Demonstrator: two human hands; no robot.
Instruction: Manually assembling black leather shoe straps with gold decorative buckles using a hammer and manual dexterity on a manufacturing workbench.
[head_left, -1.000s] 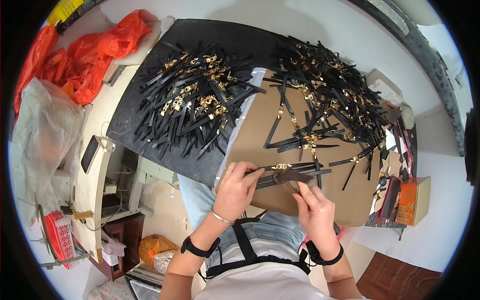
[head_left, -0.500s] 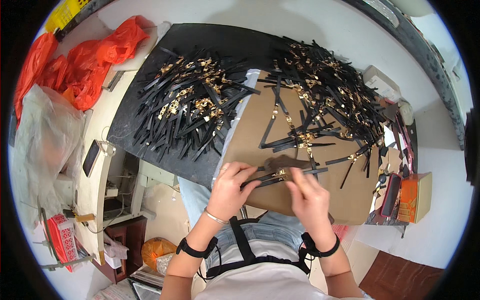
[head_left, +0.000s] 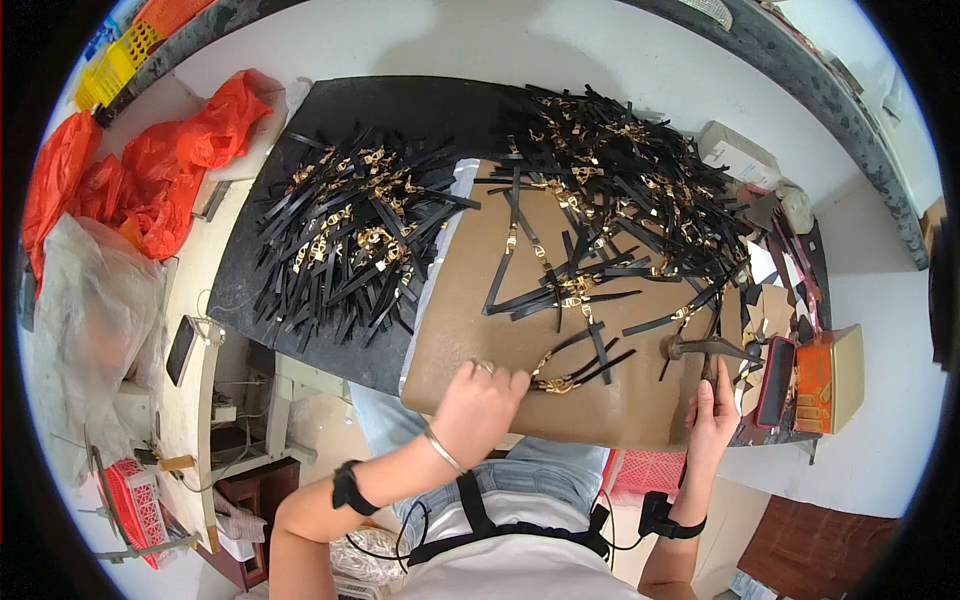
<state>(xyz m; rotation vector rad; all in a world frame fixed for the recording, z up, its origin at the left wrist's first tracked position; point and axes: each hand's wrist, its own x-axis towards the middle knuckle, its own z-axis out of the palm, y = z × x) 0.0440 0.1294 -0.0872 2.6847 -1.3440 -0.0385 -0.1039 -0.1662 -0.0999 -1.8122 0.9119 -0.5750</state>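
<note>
My left hand [head_left: 482, 405] is closed at the near edge of the brown board [head_left: 450, 335]. Its fingers pinch one end of a black strap with a gold buckle [head_left: 560, 385], whose free ends spread to the right across the board. At the board's right side, my right hand [head_left: 711, 415] grips the handle of a hammer [head_left: 712, 348]. The hammer's dark metal head points sideways, apart from the strap. Just beyond the held strap lie several more black straps with gold buckles [head_left: 578, 288].
A big heap of straps [head_left: 640, 150] covers the far right; another heap [head_left: 345, 235] lies on the black table [head_left: 400, 105] at left. An orange box [head_left: 828, 380] and a dark red phone-like object [head_left: 776, 382] stand at the right edge. Red plastic bags [head_left: 165, 150] hang at far left.
The hammer has moved right, away from the strap, with my right hand. My left hand has turned and closed on the strap's left end, and the strap now lies lower and tilted.
</note>
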